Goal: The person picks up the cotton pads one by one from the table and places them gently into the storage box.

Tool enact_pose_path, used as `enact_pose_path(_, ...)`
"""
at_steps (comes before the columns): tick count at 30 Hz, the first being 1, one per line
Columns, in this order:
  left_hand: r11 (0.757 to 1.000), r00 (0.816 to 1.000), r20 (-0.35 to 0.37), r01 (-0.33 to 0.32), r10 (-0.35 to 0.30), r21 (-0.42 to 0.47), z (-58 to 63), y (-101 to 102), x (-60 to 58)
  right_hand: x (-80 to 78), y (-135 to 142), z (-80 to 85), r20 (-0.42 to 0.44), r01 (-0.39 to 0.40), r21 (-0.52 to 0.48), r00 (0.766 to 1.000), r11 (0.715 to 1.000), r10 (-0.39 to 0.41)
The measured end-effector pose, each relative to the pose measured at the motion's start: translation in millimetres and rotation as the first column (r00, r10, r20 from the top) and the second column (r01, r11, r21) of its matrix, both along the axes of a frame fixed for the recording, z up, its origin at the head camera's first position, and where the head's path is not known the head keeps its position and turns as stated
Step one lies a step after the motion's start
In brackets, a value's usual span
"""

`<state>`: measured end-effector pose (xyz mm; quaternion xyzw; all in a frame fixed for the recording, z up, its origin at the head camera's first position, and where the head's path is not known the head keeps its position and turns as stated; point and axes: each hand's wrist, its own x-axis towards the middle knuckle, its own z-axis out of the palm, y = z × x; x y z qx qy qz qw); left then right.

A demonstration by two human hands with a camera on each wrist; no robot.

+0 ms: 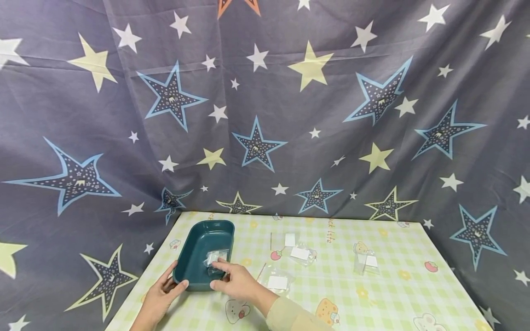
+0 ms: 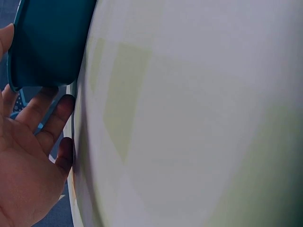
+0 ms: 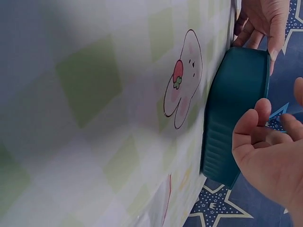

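Note:
A deep teal rectangular tray stands at the left of the table. My left hand grips its near left corner, thumb at the rim and fingers against the outer wall; the left wrist view shows this hand beside the tray's end. Inside the tray lies a small clear plastic bag with a white label, partly covered by fingers. Over the tray's right side reaches my right hand, index fingertip at the bag and thumb apart near the rim. Its loosely bent fingers show nothing between them in the right wrist view.
Right of the tray lie more clear bags with white labels: one near the right hand, an overlapping pair farther back, another at the right. A green checked cloth covers the table. Behind hangs a grey star-patterned curtain.

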<state>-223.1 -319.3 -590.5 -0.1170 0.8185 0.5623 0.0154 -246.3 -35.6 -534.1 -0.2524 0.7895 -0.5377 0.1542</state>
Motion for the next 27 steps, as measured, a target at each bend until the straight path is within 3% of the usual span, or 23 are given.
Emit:
enact_pose_path(8, 1.0, 1.0, 0.009, -0.005, 0.005, -0.017, 0.2, -2.1, -0.2, 4.3, 21.2, -2.3, -0.019, 0.035, -0.069, 0.999, 0.997, -0.036)
enact_pose_path(15, 0.999, 1.0, 0.027, 0.002, -0.001, -0.038, 0.0, -4.6, -0.4, -1.2, 45.1, -8.8, -0.063, 0.097, -0.085, 0.993, 0.992, -0.103)
enact_pose_path(27, 0.999, 1.0, 0.025, 0.004, -0.003, -0.034, -2.7, -3.4, -3.4, -5.8, 110.5, -9.2, -0.053, 0.151, -0.071, 0.987, 0.986, -0.155)
